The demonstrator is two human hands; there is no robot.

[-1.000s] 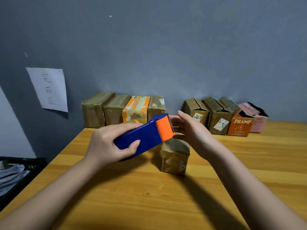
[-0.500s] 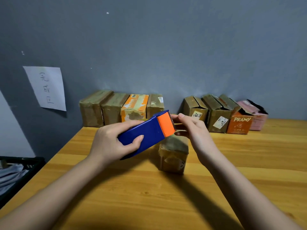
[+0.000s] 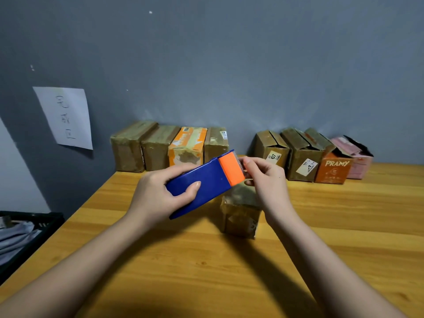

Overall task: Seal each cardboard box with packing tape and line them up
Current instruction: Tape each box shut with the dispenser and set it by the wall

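My left hand (image 3: 158,198) grips the blue tape dispenser (image 3: 204,182) just above the small cardboard box (image 3: 241,214) on the bench (image 3: 344,226), while my right hand (image 3: 266,180) pinches at the toothed end; I could nick a fingertip on the teeth, or the tape could fold onto itself. The tape is too clear to make out, and my hands hide the box's top flaps.

A makeshift packing corner in a plain room: a wooden table (image 3: 344,226) pushed against a bare grey wall (image 3: 229,65), taped cardboard boxes (image 3: 169,149) lined along it, a handwritten paper sign (image 3: 64,117) stuck up, a black crate (image 3: 34,228) beside
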